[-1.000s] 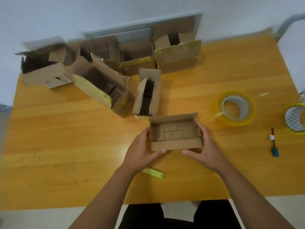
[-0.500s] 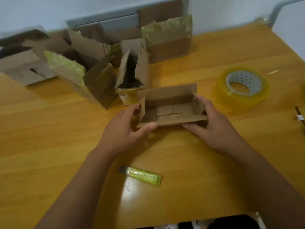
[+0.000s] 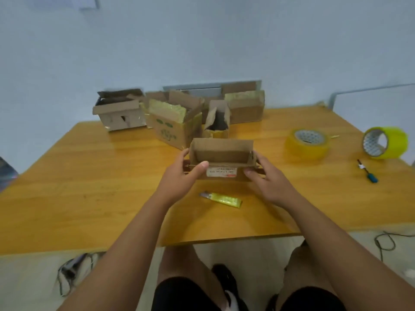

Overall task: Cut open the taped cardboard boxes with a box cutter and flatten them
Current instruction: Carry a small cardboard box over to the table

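A small open cardboard box (image 3: 221,153) with a white label on its near side sits at the middle of the wooden table (image 3: 89,198). My left hand (image 3: 184,176) grips its left end, thumb over the front rim. At the right end my right hand (image 3: 267,182) holds the box with its fingers curled round the side. A yellow box cutter (image 3: 222,199) lies flat on the table just in front of the box, between my wrists, and neither hand touches it.
Several opened cardboard boxes (image 3: 177,122) stand in a row at the table's far edge against the wall. Two rolls of yellow tape (image 3: 307,144) (image 3: 385,142) and a small blue-handled tool (image 3: 368,173) lie on the right. Cables trail on the floor.
The view has tilted up and back, showing the wall and my knees. The small box has turned, so its labelled side faces me. Both hands stayed on its ends.
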`<move>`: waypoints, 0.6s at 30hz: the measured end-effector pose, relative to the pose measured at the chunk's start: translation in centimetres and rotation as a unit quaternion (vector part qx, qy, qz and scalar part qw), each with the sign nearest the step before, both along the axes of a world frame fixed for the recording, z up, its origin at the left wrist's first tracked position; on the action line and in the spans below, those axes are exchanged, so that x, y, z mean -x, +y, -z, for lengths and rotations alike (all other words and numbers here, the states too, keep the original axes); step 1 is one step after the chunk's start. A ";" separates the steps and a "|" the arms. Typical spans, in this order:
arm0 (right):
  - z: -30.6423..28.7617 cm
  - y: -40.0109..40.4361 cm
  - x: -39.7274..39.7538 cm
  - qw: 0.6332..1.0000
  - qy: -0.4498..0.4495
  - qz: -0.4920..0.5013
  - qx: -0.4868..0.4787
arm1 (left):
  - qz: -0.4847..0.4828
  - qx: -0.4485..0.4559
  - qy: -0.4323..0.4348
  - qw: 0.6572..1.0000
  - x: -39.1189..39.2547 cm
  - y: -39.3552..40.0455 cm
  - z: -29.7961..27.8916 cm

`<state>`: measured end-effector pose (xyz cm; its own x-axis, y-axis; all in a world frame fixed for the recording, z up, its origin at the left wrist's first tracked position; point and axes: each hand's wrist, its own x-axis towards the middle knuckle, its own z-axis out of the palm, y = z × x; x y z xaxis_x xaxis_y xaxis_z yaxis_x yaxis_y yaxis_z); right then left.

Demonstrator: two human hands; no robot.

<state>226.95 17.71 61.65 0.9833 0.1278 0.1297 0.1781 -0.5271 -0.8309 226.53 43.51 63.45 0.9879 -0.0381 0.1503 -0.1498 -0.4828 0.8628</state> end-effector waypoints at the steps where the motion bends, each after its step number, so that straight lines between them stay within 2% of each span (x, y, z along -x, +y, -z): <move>1: 0.1 0.4 0.1 1.000 -0.009 0.001 0.011 | -0.007 0.008 0.003 1.000 0.3 0.2 0.2; 9: 1.4 1.4 -1.1 0.999 -0.013 -0.008 0.042 | -0.026 0.031 0.020 0.999 -0.6 0.7 2.1; 18: 3.5 1.1 -3.7 0.999 0.034 0.003 -0.016 | -0.050 0.029 0.038 0.998 -2.4 0.2 4.1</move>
<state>230.60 18.78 58.14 0.9908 0.1178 0.0665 0.1171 -0.5008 -0.8576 228.97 43.72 59.33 0.9949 0.0685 0.0737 -0.0361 -0.4413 0.8966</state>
